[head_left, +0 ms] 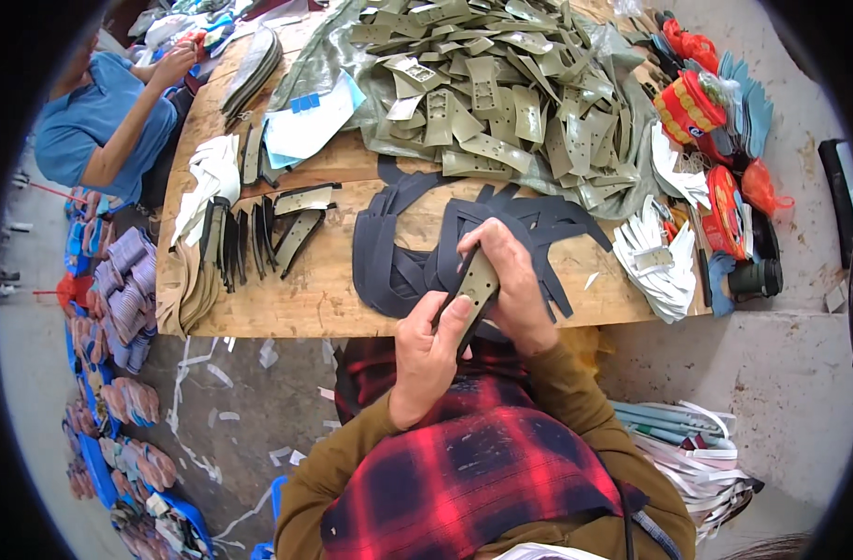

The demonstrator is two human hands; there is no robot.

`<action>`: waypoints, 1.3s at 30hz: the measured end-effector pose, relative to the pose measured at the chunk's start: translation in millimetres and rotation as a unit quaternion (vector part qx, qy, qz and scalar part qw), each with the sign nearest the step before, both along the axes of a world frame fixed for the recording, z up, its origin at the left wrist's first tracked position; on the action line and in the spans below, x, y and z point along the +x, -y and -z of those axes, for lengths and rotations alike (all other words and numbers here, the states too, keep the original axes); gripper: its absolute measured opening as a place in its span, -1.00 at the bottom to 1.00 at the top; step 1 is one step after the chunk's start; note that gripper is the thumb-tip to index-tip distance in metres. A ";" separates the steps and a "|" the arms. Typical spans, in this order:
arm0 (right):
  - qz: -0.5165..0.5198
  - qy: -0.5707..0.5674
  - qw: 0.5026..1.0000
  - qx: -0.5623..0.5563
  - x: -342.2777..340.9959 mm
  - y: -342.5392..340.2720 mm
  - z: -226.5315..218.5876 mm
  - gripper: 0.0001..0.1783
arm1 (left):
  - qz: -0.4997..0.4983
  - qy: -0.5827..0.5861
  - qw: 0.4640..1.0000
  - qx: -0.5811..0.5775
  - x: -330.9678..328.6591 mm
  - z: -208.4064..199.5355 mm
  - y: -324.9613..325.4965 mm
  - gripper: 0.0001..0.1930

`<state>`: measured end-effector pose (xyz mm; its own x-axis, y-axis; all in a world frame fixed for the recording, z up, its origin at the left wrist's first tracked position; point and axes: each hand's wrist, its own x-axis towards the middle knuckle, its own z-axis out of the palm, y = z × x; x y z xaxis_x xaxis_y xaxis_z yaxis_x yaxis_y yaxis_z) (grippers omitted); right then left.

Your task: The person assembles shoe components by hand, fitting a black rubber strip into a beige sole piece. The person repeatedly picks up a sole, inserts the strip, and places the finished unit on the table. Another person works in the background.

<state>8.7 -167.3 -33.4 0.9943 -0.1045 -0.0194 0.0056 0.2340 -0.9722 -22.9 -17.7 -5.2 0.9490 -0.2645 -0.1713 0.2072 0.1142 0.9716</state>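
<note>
Head view: a plate [482,282] is held between both hands over the near edge of the table [324,301], in front of a plaid apron [445,467]. The plate is olive, pierced with small holes and tilted, its upper end leaning to the right; black edging is seen along its side. The lower end is gripped by the left hand [421,358], with the thumb laid on the pierced face. The upper part is gripped by the right hand [512,285] — the fingers are bent over the far end and partly hidden.

Dark strips [375,257] are spread flat on the table just beyond the hands. Behind these, a large heap of olive plates [487,93] is piled on a plastic sheet [307,67]. To the left, black-edged pieces [300,235] are set in a row, near a white bundle [208,182] and tan strips [188,291]. To the right, white pieces [660,271] are stacked near the table edge — a red tub [690,107] is placed farther back. At the far left, a co-worker in a blue shirt [100,121] is seen.
</note>
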 end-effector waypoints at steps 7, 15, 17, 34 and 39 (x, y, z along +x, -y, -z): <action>0.002 0.030 0.999 0.031 -20.8 -51.1 -1.3 -0.28 | -0.020 -0.075 0.989 -0.124 12.8 17.2 -7.6 -0.70; -0.083 -0.019 0.983 0.164 1.1 -15.0 -15.3 -0.52 | 0.006 0.009 1.000 -0.008 3.1 30.4 -11.7 -0.69; -0.100 -0.026 0.970 0.219 3.8 -19.9 -5.9 -0.54 | 0.006 0.018 1.000 0.006 1.3 33.8 -12.0 -0.69; -0.118 -0.026 0.973 0.198 -4.4 -7.4 -8.7 -0.62 | 0.246 -0.396 0.730 -0.499 16.9 38.1 -23.2 -0.29; -0.050 -0.071 0.985 0.152 -7.9 -9.2 -2.2 -0.76 | 0.205 -0.299 0.901 -0.237 19.4 12.5 -35.4 -0.19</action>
<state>0.7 -158.0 -31.2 0.9844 0.0261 -0.1739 -0.1630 0.5069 -0.8464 -3.5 17.7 -17.7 0.5299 -0.7502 -0.3955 0.7975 0.2820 0.5334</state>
